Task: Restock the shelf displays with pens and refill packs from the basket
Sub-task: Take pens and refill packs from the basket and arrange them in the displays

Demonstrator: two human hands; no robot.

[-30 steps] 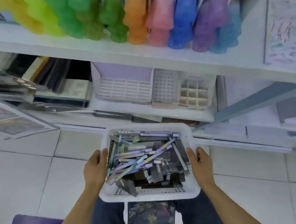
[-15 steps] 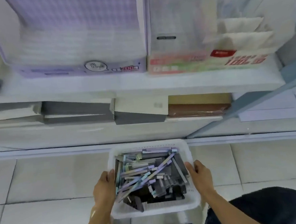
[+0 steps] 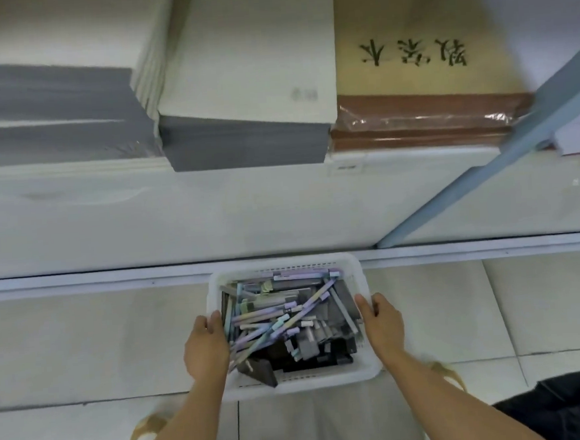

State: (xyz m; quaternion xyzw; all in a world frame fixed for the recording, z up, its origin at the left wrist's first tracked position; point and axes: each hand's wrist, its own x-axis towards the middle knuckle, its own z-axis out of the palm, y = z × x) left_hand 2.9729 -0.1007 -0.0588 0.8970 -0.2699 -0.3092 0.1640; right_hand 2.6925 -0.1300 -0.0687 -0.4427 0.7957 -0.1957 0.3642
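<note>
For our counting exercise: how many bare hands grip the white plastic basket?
2: the left hand on the white plastic basket's left rim, the right hand on its right rim. None hidden.

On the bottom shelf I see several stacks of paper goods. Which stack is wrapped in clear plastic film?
The brown stack at the right, with the tan cover and dark characters on top. Its front shows shiny, wrinkled film; the grey stacks left of it show none.

White slotted basket (image 3: 295, 384); lilac, mint pens (image 3: 313, 299) (pastel); dark grey refill packs (image 3: 261, 373).
</note>
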